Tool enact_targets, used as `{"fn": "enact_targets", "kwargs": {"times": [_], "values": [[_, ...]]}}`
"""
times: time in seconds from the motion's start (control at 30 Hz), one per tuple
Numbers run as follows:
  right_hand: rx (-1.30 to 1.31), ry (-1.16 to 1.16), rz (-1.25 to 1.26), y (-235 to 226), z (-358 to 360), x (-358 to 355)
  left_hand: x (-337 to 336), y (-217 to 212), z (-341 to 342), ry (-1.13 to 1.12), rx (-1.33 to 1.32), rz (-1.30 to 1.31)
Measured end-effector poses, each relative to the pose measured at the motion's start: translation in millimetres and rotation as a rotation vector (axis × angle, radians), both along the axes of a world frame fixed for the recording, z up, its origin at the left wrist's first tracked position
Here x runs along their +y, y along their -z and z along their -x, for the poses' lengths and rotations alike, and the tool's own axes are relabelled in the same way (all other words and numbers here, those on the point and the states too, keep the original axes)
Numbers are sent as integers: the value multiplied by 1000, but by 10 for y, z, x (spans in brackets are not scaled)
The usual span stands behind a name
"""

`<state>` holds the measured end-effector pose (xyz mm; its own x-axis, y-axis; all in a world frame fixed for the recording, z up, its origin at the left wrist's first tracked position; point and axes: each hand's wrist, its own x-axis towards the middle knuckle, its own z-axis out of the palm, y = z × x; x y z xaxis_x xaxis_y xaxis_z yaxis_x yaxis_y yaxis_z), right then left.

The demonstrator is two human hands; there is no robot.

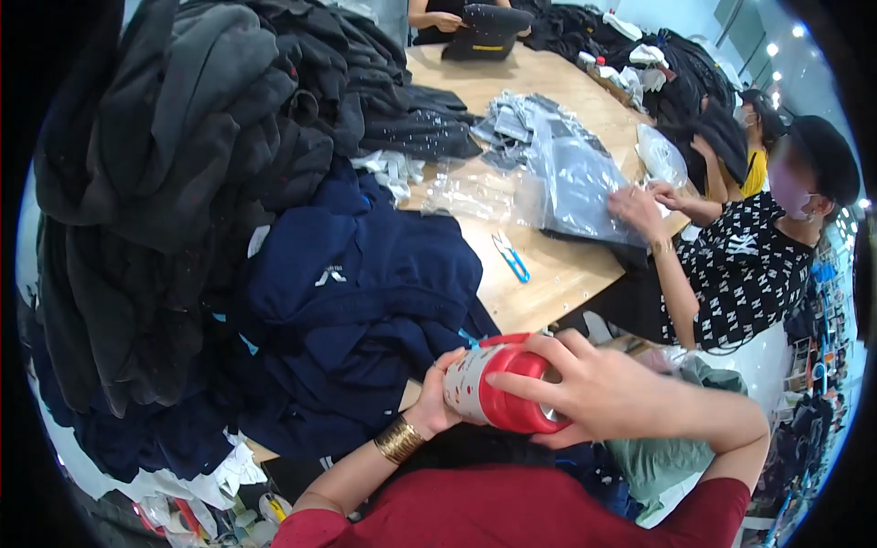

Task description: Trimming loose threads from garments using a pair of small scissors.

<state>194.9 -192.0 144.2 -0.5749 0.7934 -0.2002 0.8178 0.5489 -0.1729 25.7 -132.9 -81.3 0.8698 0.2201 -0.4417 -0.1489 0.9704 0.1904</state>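
Observation:
A red-and-white drinking bottle [469,385] with a small printed pattern lies tilted between my hands, close to my body. My left hand [437,400], with a gold-coloured cuff at its wrist, is wrapped round the pale side of the bottle. Over its red end my right hand [598,388] closes from the right, fingers spread across the red rim. Just beyond them on the table lie blue-handled thread snips [514,259]. A folded navy garment [365,251] with a small white emblem rests left of the snips.
A tall heap of dark garments [183,137] fills the left of the wooden table [539,306]. Clear plastic bags [575,178] cover its middle. At the right a masked co-worker [749,247] handles the bags; another person holds a black garment [487,35] at the far edge.

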Motion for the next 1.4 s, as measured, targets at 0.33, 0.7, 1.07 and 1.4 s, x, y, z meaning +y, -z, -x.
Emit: {"fn": "enact_targets", "kwargs": {"times": [0.33, 0.7, 1.07, 1.4], "values": [[461, -50, -237, 237, -199, -3, 9, -161, -150, -101, -150, 33], [700, 34, -362, 379, -304, 89, 104, -368, -294, -275, -200, -64], [1369, 788, -683, 1038, -145, -55, 127, -309, -716, -563, -237, -93], [1372, 936, -1119, 724, -835, -415, 1032, -309, -917, -364, 37, -557]]}}
